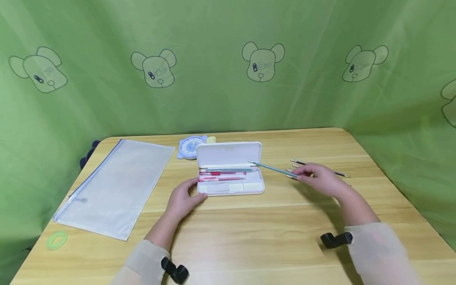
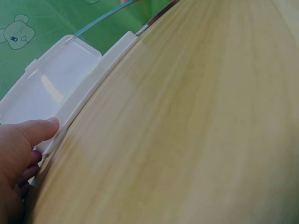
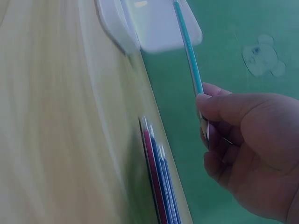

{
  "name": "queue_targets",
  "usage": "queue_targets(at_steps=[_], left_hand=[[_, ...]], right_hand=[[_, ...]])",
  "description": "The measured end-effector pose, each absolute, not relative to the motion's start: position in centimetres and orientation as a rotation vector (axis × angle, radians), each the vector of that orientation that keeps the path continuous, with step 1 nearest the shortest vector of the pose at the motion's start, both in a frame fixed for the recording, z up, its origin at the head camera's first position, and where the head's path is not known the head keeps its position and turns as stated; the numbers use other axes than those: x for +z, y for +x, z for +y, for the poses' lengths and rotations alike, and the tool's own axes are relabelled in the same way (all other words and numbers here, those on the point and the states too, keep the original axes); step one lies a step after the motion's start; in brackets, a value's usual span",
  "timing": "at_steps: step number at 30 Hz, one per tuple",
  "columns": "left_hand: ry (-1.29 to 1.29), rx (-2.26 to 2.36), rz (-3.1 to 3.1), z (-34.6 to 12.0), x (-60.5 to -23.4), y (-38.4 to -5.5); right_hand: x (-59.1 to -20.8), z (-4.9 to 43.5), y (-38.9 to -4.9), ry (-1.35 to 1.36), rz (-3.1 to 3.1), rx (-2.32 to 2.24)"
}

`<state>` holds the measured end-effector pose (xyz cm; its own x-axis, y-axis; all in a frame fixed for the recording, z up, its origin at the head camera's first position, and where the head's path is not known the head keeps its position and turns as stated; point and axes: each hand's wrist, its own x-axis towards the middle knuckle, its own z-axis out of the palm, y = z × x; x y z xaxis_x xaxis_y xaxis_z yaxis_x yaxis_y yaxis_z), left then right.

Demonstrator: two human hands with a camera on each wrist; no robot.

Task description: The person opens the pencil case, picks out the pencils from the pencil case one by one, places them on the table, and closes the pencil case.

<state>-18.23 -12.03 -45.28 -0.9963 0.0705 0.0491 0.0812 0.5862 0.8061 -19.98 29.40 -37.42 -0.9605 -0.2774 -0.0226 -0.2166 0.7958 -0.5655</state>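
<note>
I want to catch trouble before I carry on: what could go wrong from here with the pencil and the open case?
The tip of the teal pencil overlaps the lid's lower right corner in the head view, so it might catch there. Red pens lie in the pencil case; a pencil set down there may land across them. Loose pencils lie close by the right hand, which could knock and roll them.

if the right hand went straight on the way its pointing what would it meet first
Probably the open white pencil case: the right hand points toward its right side, the held teal pencil leading; whether it touches the lid is unclear.
</note>
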Motion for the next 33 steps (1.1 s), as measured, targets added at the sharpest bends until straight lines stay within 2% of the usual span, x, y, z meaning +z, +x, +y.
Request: queue_targets(at_steps=[15, 33], left_hand=[[-0.113, -1.423, -2.803, -12.0, -45.1, -18.2], [-0.114, -1.4, -2.817, -12.0, -45.3, -18.3]], right_hand=[[-39.9, 36.5, -16.7, -0.273, 2.947, -0.736], [-41.5, 38.3, -15.7, -0.182, 2.947, -0.673]])
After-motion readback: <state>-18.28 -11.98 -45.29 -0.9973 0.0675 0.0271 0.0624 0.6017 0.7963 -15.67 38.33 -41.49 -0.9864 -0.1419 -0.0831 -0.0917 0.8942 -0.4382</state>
